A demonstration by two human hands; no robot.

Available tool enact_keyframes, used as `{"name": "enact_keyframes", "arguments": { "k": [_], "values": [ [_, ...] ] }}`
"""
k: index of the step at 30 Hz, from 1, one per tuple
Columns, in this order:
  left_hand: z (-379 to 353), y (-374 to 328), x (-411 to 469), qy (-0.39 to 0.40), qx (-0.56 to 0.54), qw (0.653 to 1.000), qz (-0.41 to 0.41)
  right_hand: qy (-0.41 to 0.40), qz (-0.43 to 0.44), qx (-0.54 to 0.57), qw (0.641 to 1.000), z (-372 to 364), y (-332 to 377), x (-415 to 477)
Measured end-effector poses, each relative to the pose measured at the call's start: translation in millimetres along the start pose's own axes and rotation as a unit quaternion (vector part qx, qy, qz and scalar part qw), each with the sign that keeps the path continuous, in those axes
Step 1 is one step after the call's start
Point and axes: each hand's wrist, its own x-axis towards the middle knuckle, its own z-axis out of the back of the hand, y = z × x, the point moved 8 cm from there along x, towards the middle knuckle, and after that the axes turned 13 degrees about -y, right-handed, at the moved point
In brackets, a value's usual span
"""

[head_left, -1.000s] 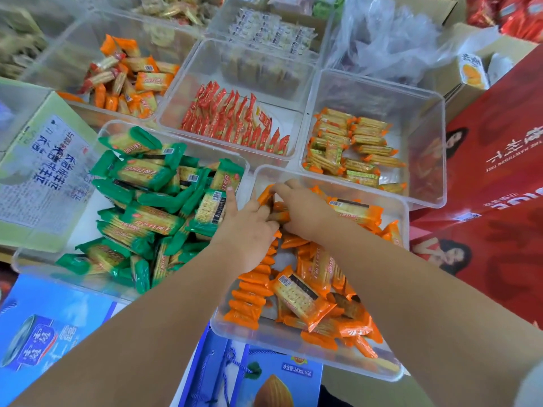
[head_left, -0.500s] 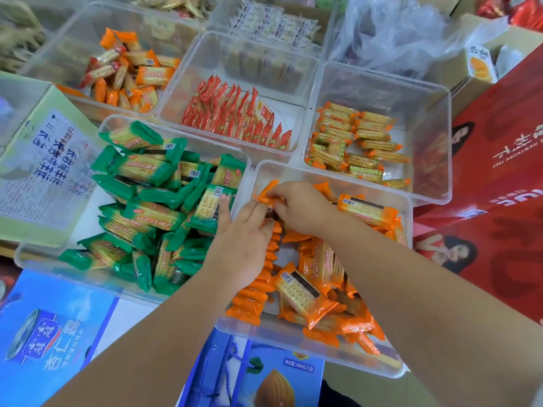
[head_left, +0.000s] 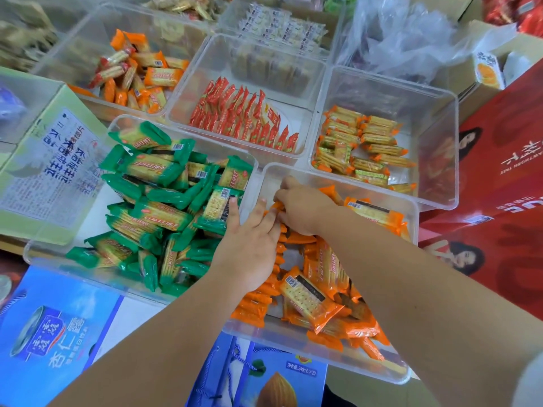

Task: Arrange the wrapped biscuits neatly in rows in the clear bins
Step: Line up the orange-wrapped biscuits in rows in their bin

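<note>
clear bin [head_left: 266, 183] — orange row [head_left: 258, 301] is stood on edge along the left wall, long axis running away from the person; loose pile [head_left: 329, 289] is heaped to its right | left hand [head_left: 249, 245] is laid flat-fingered on the row's far end | right hand [head_left: 305, 210], touching it, is pinched on one orange packet [head_left: 277, 205] | blue carton [head_left: 282, 386] is marked "240mL×20"

blue almond box [head_left: 276, 386]: "240mL×20"; red box [head_left: 505, 148]: "THORN TREE"

Clear bins [head_left: 293, 342] atop blue cartons [head_left: 58, 318], green carton [head_left: 44, 171] at left
</note>
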Motion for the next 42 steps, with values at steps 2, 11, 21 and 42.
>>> {"name": "enact_keyframes", "arguments": {
  "k": [2, 11, 21, 42],
  "values": [
    [0.0, 0.6, -0.8, -0.002, -0.01, 1.0, 0.003, 0.002, -0.017, 0.028, 0.999, -3.6, -0.8, -2.4],
    [5.5, -0.1, -3.5, -0.019, -0.061, 0.998, 0.003, -0.02, -0.022, 0.094, 0.995, 6.9, -14.9, -5.7],
    [5.1, -0.2, -3.3, -0.009, -0.057, 0.998, 0.003, -0.173, -0.068, 0.152, 0.971, 30.6, -9.7, -3.0],
    [0.8, -2.3, -3.5, -0.002, -0.01, 1.0, -0.003, -0.063, -0.04, 0.006, 0.997, 8.2, 0.7, -27.5]
  ]
}}
